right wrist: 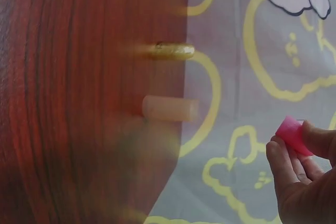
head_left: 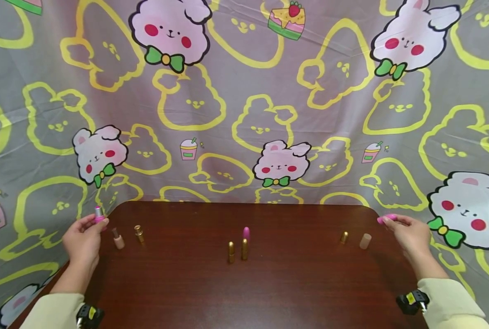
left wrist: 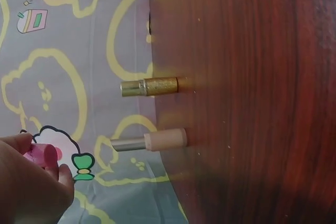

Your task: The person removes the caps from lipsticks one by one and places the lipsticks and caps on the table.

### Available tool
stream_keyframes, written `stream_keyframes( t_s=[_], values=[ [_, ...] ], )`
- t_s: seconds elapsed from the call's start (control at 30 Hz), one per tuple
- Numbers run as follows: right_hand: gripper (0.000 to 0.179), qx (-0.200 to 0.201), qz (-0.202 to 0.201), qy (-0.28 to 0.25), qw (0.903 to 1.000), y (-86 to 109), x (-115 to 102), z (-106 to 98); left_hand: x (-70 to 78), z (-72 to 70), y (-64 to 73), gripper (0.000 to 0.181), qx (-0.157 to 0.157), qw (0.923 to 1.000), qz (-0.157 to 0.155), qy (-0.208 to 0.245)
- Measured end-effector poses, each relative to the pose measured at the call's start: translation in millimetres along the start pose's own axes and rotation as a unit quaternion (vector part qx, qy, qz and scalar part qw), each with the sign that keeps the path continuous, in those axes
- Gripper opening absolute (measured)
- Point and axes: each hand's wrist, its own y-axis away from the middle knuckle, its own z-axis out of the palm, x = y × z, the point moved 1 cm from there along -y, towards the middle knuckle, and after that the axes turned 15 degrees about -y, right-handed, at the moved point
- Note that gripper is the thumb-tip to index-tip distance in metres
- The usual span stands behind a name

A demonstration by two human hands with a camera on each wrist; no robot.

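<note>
My left hand (head_left: 82, 240) grips an uncapped pink lipstick (head_left: 99, 214) with a silver collar, raised at the table's far left. In the left wrist view its pink base (left wrist: 48, 155) shows between thumb and fingers. At the far right, my right hand (head_left: 409, 233) pinches a pink lipstick cap (right wrist: 292, 134). Beside the left hand stand an uncapped beige lipstick (head_left: 118, 239) and an uncapped gold lipstick (head_left: 139, 234). Nearest the right hand stands a beige cap (head_left: 365, 241), with a gold cap (head_left: 344, 237) left of it.
Mid-table stand two gold lipstick tubes (head_left: 231, 252), with a pink one (head_left: 246, 232) close behind the right one. The dark brown wooden table (head_left: 269, 292) ends at a patterned cloth (head_left: 228, 114) hanging behind and at both sides.
</note>
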Motion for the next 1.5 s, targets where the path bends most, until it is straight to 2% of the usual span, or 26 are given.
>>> stream_keyframes(
  t_s=[0.1,0.2,0.27,0.33,0.43,0.5,0.6,0.87,1.03,1.1,1.2,1.3,1.43,1.5],
  values=[
    [0.052,0.003,-0.006,0.031,0.9995,-1.2,4.2,-2.3,-4.6,-2.2,-3.7,0.024,0.003,1.0000,-0.002,-0.005],
    [0.051,0.002,-0.012,0.051,0.9986,-2.1,8.0,-3.0,-11.9,-4.5,-9.5,0.022,0.007,0.9991,0.014,-0.040],
    [0.051,0.001,-0.012,0.057,0.9983,-2.6,10.8,-2.9,-18.8,-6.4,-14.4,0.022,0.007,0.9988,0.024,-0.042],
    [0.049,0.002,-0.012,0.062,0.9980,-3.7,13.7,-2.6,-22.6,-7.5,-17.0,0.022,0.011,0.9965,0.035,-0.076],
    [0.050,0.009,-0.005,0.064,0.9979,-5.9,17.9,-2.4,-22.8,-9.1,-16.4,0.027,0.003,0.9945,0.024,-0.102],
    [0.049,0.012,-0.002,0.067,0.9977,-7.5,20.3,-2.5,-21.9,-9.3,-16.2,0.030,-0.003,0.9891,0.017,-0.146],
    [0.049,0.012,-0.003,0.075,0.9971,-9.6,24.0,-3.0,-36.5,-11.1,-31.1,0.031,-0.017,0.9898,0.014,-0.141],
    [0.041,0.000,-0.030,0.132,0.9908,-18.4,35.5,-4.3,-114.6,-13.4,-105.9,0.036,-0.026,0.9941,0.016,-0.104],
    [0.036,-0.009,-0.040,0.161,0.9861,-21.8,41.6,-4.2,-130.6,-16.2,-124.1,0.039,-0.039,0.9933,0.024,-0.106],
    [0.034,-0.011,-0.044,0.167,0.9850,-22.6,43.1,-4.4,-131.1,-16.9,-123.2,0.039,-0.041,0.9889,0.037,-0.138],
    [0.032,-0.013,-0.044,0.171,0.9842,-23.5,46.3,-4.7,-127.1,-17.9,-117.6,0.041,-0.037,0.9771,0.054,-0.203],
    [0.033,-0.014,-0.037,0.172,0.9842,-24.5,49.5,-5.3,-106.2,-19.9,-99.7,0.046,-0.039,0.9641,0.054,-0.257],
    [0.033,-0.017,-0.034,0.179,0.9831,-25.6,54.7,-5.5,-68.9,-20.1,-66.3,0.047,-0.040,0.9576,0.040,-0.283],
    [0.032,-0.019,-0.035,0.183,0.9823,-25.4,57.2,-5.0,-57.7,-20.5,-54.0,0.042,-0.040,0.9536,0.043,-0.295]
  ],
)
